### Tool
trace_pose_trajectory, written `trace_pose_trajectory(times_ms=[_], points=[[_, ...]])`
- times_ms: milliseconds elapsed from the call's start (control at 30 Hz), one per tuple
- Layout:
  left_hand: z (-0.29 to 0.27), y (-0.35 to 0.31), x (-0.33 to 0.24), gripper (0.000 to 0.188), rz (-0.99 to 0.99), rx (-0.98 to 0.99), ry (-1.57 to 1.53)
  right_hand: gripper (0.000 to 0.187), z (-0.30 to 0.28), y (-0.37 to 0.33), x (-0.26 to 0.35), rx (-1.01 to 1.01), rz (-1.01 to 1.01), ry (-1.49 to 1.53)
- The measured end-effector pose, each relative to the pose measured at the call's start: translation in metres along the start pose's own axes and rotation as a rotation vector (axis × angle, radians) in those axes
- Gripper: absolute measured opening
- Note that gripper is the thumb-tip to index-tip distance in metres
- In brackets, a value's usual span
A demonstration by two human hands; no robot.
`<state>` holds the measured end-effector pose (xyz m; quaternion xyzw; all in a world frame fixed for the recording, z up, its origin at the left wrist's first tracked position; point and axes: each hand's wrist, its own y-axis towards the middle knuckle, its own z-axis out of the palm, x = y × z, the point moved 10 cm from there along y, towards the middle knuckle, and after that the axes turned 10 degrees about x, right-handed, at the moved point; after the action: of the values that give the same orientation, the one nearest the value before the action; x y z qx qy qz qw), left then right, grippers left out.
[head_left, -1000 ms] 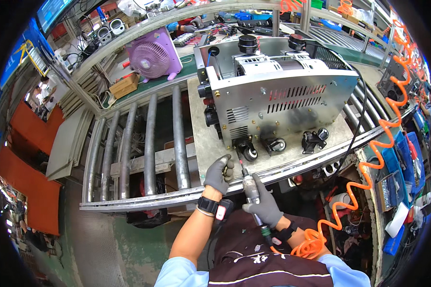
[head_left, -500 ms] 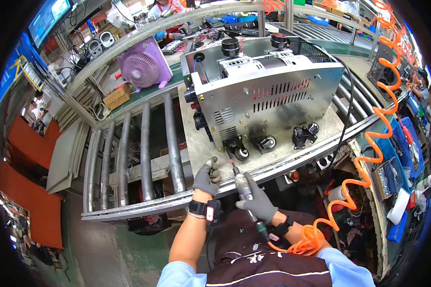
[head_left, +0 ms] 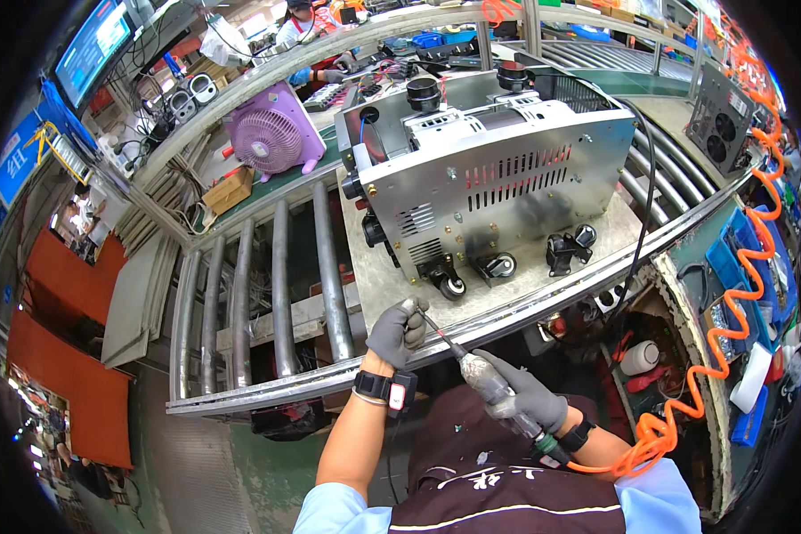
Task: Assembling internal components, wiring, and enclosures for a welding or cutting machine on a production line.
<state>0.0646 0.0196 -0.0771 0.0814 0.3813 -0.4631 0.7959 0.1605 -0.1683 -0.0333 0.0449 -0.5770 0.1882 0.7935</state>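
You have drawn the power driver (head_left: 489,381) back from the nearest caster (head_left: 449,283); half a second ago its bit pointed at that caster's base. Now the driver slants toward your left hand (head_left: 396,334), with the bit's tip beside your curled fingers, so the caster does not appear to be worked on at this instant; this looks like a pause to load or line up the tip. Your right hand (head_left: 529,399) has its grip wrapped around the driver's barrel. Your left grip is drawn in at the bit; whether it pinches a screw cannot be told.

The caster, a glossy black wheel with a pale hub, sits against the lower left corner of a metal housing (head_left: 512,209). Two more casters stand along the same edge. The housing is boxy, smooth, silvery sheet metal, pierced by rows of narrow slots, and rests on a flat, scuffed, greyish board (head_left: 360,258) above round steel rollers (head_left: 282,289). Your gloves are matte grey fabric. The driver's barrel looks worn, and a springy orange hose (head_left: 699,383) trails from its tail.
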Motion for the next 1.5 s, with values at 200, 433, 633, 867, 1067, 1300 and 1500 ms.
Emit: trace_pose_trajectory(times_ms=[200, 433, 633, 867, 1067, 1300, 1500], points=[[0.014, -0.002, -0.017, 0.030, -0.012, -0.086, 0.477, 0.103, -0.008, -0.018, 0.005, -0.056, 0.132, -0.428], [0.031, 0.004, -0.005, 0.034, 0.026, -0.037, 0.256, 0.104, 0.001, -0.011, 0.003, -0.021, -0.067, 0.198], [0.051, 0.016, -0.040, 0.037, 0.317, -0.280, 1.069, 0.103, -0.013, -0.038, 0.015, -0.089, -0.145, 0.257], [0.110, 0.076, -0.022, 0.057, -0.090, -0.406, 1.996, 0.109, -0.048, -0.094, 0.025, -0.319, -0.306, 0.336], [0.109, 0.092, -0.004, 0.032, -0.049, -0.445, 1.941, 0.110, -0.065, -0.124, 0.017, -0.438, -0.324, 0.395], [0.131, 0.031, -0.050, 0.015, 0.520, -0.260, 1.835, 0.112, -0.063, -0.117, 0.049, -0.342, -0.328, 0.264], [0.111, -0.013, -0.141, 0.017, 0.615, -0.234, 1.431, 0.106, -0.045, -0.070, 0.077, -0.214, -0.173, -0.116]])
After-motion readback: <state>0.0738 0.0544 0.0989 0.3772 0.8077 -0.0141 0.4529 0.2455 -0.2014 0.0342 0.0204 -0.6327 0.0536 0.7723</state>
